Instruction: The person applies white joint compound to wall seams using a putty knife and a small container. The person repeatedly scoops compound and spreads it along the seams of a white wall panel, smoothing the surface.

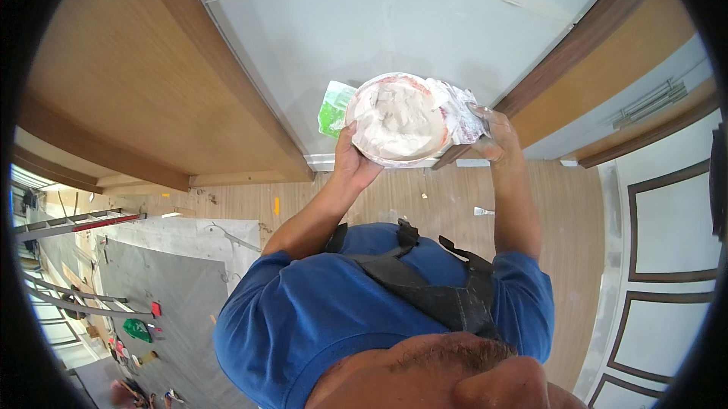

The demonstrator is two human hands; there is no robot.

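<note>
Putty [394, 117], pale and thick, fills a round bowl [379, 152] held up at chest height in front of a grey wall panel [303, 37]. The left hand [355, 160] cups the bowl from below and at its near left rim, thumb hooked up over the edge and fingers clenched around the underside. The right hand [497, 140] is at the bowl's right side, fingers closed on a crumpled clear plastic wrap [459, 113] that hangs over that rim; whether it also grips a tool under the plastic I cannot tell. Just behind the bowl on the left, a green and white packet [334, 108] sticks out, touching or nearly touching the rim. Both bare forearms rise from a blue shirt [303, 310] crossed by a black strap [425, 287]. Wooden frames [136, 83] flank the panel on both sides. Below, a wood floor [425, 196] carries small white scraps, with a grey sheet [167, 287], a ladder [76, 221] and scattered tools off to the left.
</note>
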